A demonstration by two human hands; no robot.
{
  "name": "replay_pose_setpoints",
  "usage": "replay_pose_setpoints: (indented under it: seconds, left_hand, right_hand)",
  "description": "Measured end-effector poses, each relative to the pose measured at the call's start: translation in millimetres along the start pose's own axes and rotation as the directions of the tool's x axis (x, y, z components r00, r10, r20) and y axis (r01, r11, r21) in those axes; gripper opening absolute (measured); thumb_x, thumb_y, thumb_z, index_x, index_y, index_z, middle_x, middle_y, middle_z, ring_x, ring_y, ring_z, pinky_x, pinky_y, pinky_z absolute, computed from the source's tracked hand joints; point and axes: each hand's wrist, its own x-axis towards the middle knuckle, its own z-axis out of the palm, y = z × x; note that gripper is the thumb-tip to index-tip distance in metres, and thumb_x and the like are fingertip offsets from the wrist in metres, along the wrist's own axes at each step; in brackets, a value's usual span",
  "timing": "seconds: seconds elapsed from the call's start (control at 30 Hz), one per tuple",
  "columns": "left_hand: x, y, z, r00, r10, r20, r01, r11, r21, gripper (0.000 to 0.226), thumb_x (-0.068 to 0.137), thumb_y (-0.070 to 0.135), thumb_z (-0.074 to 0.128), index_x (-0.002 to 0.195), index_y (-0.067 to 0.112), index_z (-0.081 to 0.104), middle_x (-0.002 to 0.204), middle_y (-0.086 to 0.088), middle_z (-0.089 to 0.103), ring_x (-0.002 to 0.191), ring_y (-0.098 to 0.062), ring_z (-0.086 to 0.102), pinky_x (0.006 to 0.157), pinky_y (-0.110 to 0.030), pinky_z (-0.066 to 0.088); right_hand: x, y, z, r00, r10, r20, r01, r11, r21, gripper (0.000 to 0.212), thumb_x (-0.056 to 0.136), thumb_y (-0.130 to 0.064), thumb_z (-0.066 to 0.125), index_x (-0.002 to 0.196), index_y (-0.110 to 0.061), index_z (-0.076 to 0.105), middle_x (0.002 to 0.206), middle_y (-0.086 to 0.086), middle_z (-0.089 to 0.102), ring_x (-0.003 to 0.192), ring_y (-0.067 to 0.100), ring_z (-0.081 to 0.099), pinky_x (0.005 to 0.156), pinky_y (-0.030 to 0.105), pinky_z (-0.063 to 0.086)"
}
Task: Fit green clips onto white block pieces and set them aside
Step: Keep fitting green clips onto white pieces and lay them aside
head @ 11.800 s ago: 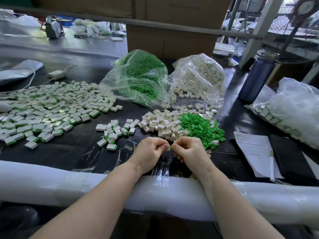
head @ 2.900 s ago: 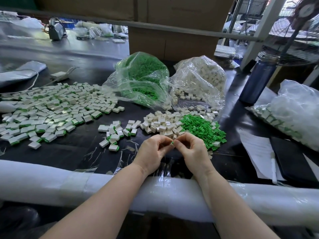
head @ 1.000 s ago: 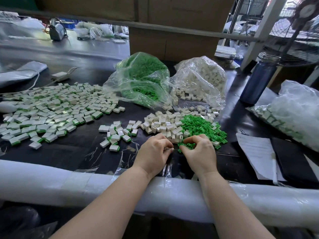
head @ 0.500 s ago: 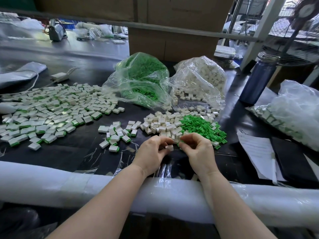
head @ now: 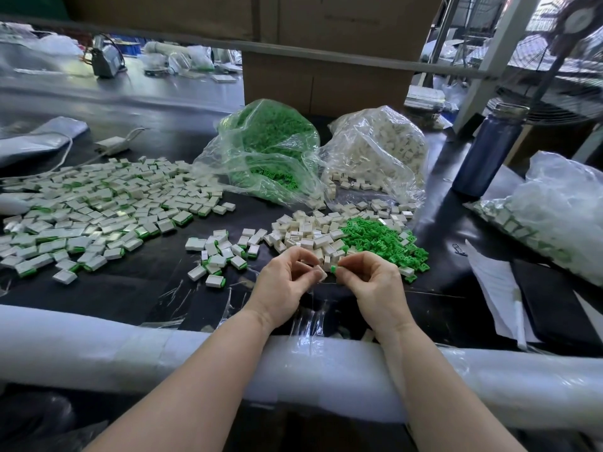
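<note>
My left hand [head: 284, 287] pinches a small white block [head: 321, 274] at its fingertips. My right hand [head: 375, 285] pinches a green clip [head: 333, 269], a short gap from the block. Both hands hover over the black table near its padded front edge. Just beyond them lie a heap of loose white blocks [head: 306, 231] and a heap of green clips [head: 378, 238]. A small group of fitted pieces [head: 222, 252] sits to the left, and a large spread of fitted pieces [head: 98, 207] covers the far left.
A clear bag of green clips [head: 267, 151] and a clear bag of white blocks [head: 378, 151] stand behind the heaps. A blue bottle [head: 486, 154], papers [head: 496, 288] and another bag of fitted pieces [head: 548, 213] are at the right. A white foam roll [head: 130, 347] pads the front edge.
My right hand has drawn back from the green heap with a clip. My left hand now shows a white block, and both hands have lifted slightly with the two parts facing each other.
</note>
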Motion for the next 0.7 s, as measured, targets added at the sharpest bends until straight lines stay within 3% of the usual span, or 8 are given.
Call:
replay_pose_setpoints:
  seconds: [0.13, 0.3, 0.57, 0.7]
  left_hand:
    - [0.7, 0.3, -1.9, 1.0, 0.01, -0.016, -0.012, 0.997, -0.072, 0.009, 0.084, 0.01, 0.066, 0.087, 0.014, 0.057, 0.081, -0.003, 0.065, 0.074, -0.012, 0.06, 0.076, -0.022, 0.051]
    - [0.0, 2.0, -3.6, 1.0, 0.022, -0.016, -0.025, 0.983, -0.18, 0.016, 0.085, 0.001, 0.061, 0.087, 0.017, 0.065, 0.077, 0.001, 0.067, 0.065, 0.0, 0.063, 0.066, -0.012, 0.05]
    - [0.4, 1.7, -1.2, 1.0, -0.004, 0.03, 0.009, 0.982, -0.186, 0.013, 0.088, 0.002, 0.058, 0.085, 0.014, 0.062, 0.073, 0.003, 0.066, 0.061, 0.0, 0.061, 0.062, -0.013, 0.051]
    - [0.4, 0.8, -1.6, 0.999, -0.016, 0.038, 0.022, 0.987, -0.162, 0.01, 0.089, 0.006, 0.057, 0.087, 0.014, 0.061, 0.078, -0.002, 0.067, 0.068, -0.012, 0.062, 0.067, -0.02, 0.054]
  right_hand:
    - [0.6, 0.6, 0.1, 0.999, 0.015, 0.032, -0.015, 1.0, 0.017, 0.022, 0.079, 0.002, 0.068, 0.072, -0.019, 0.063, 0.072, -0.005, 0.065, 0.067, 0.002, 0.059, 0.067, 0.016, 0.05]
    - [-1.2, 0.6, 1.5, 0.995, 0.035, 0.09, -0.041, 0.997, 0.06, 0.014, 0.08, 0.001, 0.068, 0.077, -0.012, 0.064, 0.072, 0.001, 0.066, 0.067, 0.009, 0.062, 0.065, 0.022, 0.054]
    - [-1.5, -0.1, 1.4, 0.996, 0.045, 0.072, -0.049, 0.997, 0.055, 0.014, 0.079, -0.001, 0.069, 0.075, -0.014, 0.064, 0.071, 0.001, 0.066, 0.066, 0.009, 0.062, 0.065, 0.023, 0.055]
    - [-2.0, -0.1, 1.3, 0.995, 0.059, 0.081, -0.063, 0.997, 0.049, 0.013, 0.079, -0.002, 0.07, 0.074, -0.014, 0.065, 0.071, 0.002, 0.067, 0.067, 0.012, 0.063, 0.066, 0.028, 0.056]
